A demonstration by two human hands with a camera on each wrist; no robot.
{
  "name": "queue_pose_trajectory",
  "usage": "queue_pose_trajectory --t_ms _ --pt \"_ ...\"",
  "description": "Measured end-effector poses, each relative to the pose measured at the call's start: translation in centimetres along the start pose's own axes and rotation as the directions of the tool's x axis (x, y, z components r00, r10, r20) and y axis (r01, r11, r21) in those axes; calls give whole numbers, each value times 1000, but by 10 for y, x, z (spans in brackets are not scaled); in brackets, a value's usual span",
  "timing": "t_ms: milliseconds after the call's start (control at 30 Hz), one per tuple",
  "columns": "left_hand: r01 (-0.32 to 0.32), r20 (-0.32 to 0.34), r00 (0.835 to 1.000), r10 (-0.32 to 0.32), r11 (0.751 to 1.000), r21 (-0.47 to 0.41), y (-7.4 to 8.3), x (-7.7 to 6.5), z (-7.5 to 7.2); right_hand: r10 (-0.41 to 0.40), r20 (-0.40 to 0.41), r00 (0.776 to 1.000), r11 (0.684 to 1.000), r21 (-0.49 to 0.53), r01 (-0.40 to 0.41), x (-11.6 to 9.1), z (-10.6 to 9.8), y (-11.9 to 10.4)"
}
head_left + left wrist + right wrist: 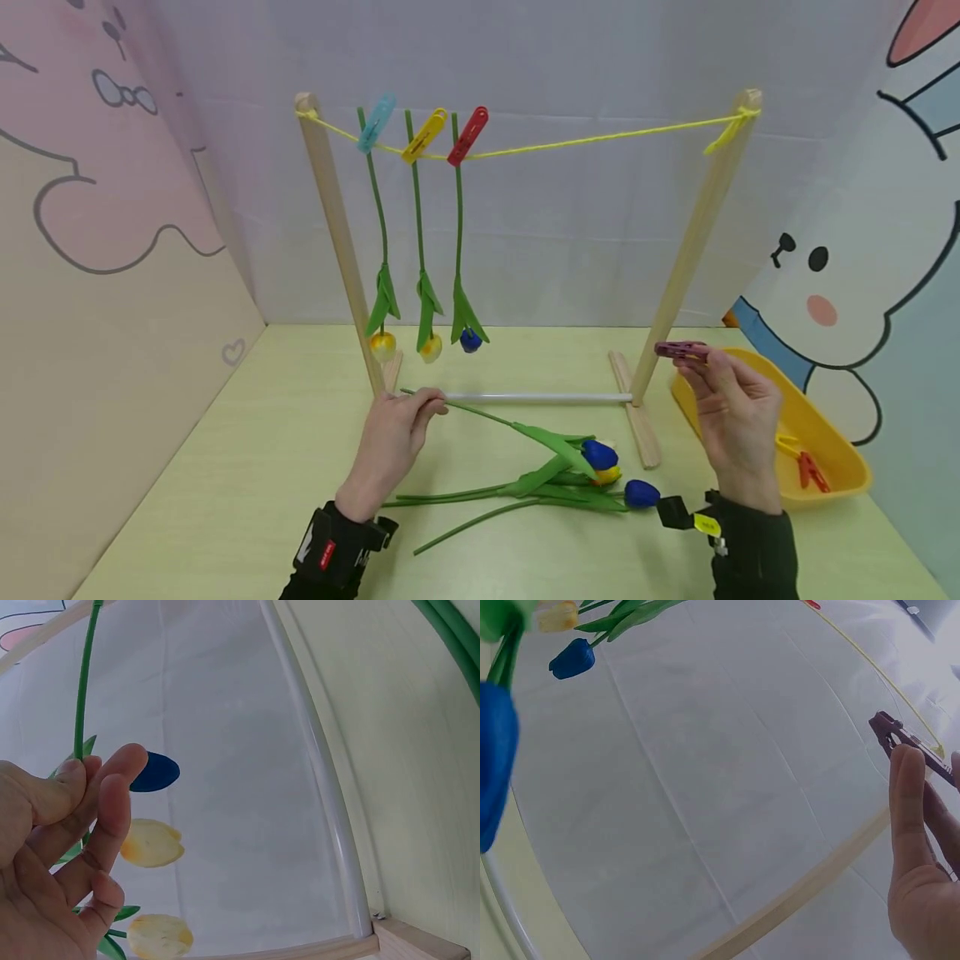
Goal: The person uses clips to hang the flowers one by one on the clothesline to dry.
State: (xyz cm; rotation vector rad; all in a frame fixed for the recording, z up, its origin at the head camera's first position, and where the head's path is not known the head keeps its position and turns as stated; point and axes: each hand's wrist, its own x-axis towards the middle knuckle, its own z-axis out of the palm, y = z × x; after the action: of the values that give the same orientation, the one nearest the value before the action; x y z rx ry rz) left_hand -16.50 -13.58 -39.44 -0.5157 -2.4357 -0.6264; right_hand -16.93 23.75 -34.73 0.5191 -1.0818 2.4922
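Observation:
With thumb and fingertips my left hand (392, 443) pinches the green stem (81, 690) of an artificial tulip near its end. That tulip's blue head (600, 454) points right, low over other tulips (480, 493) lying on the table. My right hand (738, 421) holds a dark purple clothespin (678, 350) between thumb and fingers, in front of the right wooden post. On a yellow string (600, 140) three tulips hang head down, clipped by a light blue clothespin (377, 122), a yellow clothespin (424, 136) and a red clothespin (468, 136).
Two wooden posts (693, 242) carry the string, joined low down by a white rod (536, 398). At the right stands a yellow tub (832, 433) with a red clothespin (812, 472) and a yellow one inside. A pale curtain (555, 250) hangs behind.

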Motion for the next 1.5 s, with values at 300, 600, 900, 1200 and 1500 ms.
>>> queue_pose_trajectory --t_ms 300,600,900,1200,1500 --pt "88 8 996 -89 956 -279 1 2 -2 8 66 998 999 38 -11 0 -3 1" --pt "69 -125 984 -124 925 -374 2 4 -6 14 161 987 1000 -6 -13 1 -4 2" --pt "10 -248 959 -140 886 -464 6 6 -7 46 61 997 995 -89 -40 1 -3 0" --pt "11 -294 939 -177 871 -491 5 5 -7 48 73 996 999 4 -49 0 -5 -1" --pt "-107 -367 922 -125 828 -551 -13 1 9 68 27 997 997 -22 -67 1 -2 0"
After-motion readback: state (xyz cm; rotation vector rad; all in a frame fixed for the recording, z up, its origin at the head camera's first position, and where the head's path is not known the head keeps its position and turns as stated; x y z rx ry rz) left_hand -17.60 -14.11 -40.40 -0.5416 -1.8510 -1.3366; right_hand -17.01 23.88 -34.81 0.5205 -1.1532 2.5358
